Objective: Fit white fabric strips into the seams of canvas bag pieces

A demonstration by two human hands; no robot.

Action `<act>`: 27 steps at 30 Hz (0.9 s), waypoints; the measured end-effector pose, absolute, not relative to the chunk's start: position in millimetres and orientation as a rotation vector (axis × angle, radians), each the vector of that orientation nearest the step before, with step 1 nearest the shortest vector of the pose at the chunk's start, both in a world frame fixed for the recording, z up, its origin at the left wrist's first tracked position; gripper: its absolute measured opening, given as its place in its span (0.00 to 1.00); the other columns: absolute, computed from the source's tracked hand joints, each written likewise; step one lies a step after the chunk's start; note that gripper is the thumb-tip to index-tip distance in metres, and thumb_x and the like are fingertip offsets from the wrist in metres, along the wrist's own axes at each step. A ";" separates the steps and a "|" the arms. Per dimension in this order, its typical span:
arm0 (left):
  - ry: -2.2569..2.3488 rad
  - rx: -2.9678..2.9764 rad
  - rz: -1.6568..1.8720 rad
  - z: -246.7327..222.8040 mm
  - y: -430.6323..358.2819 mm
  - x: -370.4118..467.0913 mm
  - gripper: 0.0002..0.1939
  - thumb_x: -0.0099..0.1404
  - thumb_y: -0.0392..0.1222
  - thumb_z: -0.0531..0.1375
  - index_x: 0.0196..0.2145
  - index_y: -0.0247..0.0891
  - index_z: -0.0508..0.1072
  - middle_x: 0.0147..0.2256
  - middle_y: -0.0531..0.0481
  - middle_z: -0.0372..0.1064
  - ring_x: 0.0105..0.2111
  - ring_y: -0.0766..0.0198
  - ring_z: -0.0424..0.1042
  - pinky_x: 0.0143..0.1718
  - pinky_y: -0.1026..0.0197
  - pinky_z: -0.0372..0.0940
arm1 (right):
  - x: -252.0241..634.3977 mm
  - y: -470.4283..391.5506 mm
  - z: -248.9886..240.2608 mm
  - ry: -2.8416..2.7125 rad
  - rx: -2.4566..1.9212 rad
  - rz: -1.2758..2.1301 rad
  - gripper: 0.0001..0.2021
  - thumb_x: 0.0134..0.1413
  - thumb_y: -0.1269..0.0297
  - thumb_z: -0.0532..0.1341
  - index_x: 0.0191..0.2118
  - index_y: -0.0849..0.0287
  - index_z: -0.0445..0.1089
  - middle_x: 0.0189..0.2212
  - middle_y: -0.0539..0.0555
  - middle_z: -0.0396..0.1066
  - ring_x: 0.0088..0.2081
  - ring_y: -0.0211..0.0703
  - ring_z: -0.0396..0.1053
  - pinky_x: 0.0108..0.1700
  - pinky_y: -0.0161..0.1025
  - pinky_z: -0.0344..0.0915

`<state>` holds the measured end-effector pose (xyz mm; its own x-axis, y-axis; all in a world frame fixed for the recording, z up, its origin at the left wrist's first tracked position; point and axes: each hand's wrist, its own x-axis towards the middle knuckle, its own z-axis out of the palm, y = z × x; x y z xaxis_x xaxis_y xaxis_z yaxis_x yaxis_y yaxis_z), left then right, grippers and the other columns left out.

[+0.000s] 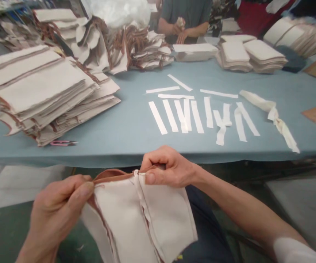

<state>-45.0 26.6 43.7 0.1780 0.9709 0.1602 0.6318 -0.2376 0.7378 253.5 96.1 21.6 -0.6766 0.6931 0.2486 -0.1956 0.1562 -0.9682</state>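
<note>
A sewn cream fabric piece with brown edging and raised seams hangs in front of me, over my lap. My left hand pinches its upper left corner, where the brown edge shows. Beside the middle seam, my right hand grips the top edge between thumb and curled fingers. The edge is stretched between both hands, below the near side of the table. The lower end of the fabric runs out of the picture.
Stacked cream fabric pieces lie at left, with pink thread snips near them. Several white strips and a twisted cream cloth strip are spread across the table. Behind it is another person, near more fabric stacks.
</note>
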 end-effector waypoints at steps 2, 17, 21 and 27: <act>1.386 1.896 0.822 49.7 39.5 -41.9 0.28 0.81 0.56 0.60 0.23 0.41 0.73 0.22 0.54 0.69 0.22 0.64 0.68 0.26 0.63 0.64 | 252.0 93.6 31.3 -1.676 -0.424 1.712 0.27 0.63 0.40 0.73 0.31 0.59 0.68 0.23 0.41 0.58 0.25 0.30 0.53 0.29 0.34 0.51; 1.000 1.885 0.611 87.8 54.9 24.5 0.09 0.71 0.43 0.64 0.36 0.42 0.86 0.31 0.53 0.82 0.31 0.63 0.78 0.35 0.68 0.70 | 255.3 90.5 28.5 -1.695 -0.390 1.676 0.24 0.65 0.46 0.74 0.32 0.58 0.67 0.25 0.41 0.57 0.28 0.32 0.53 0.32 0.34 0.51; 0.995 1.771 0.584 81.0 55.7 24.9 0.11 0.71 0.46 0.64 0.35 0.40 0.85 0.28 0.54 0.77 0.29 0.64 0.72 0.32 0.68 0.67 | 255.9 94.9 14.3 -1.718 -0.476 1.637 0.26 0.61 0.42 0.75 0.32 0.57 0.66 0.25 0.41 0.57 0.28 0.33 0.53 0.32 0.34 0.50; 1.028 1.628 0.588 71.0 61.0 25.0 0.12 0.67 0.48 0.69 0.32 0.38 0.85 0.27 0.53 0.73 0.27 0.66 0.68 0.27 0.69 0.62 | 248.7 100.6 0.4 -1.663 -0.479 1.751 0.28 0.58 0.39 0.76 0.31 0.58 0.67 0.25 0.42 0.60 0.28 0.33 0.54 0.32 0.35 0.52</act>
<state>25.0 61.0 71.0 0.5056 0.8538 -0.1238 0.3258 -0.0561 0.9438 248.7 100.6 0.4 -0.7104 0.6808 0.1785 -0.2133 0.0335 -0.9764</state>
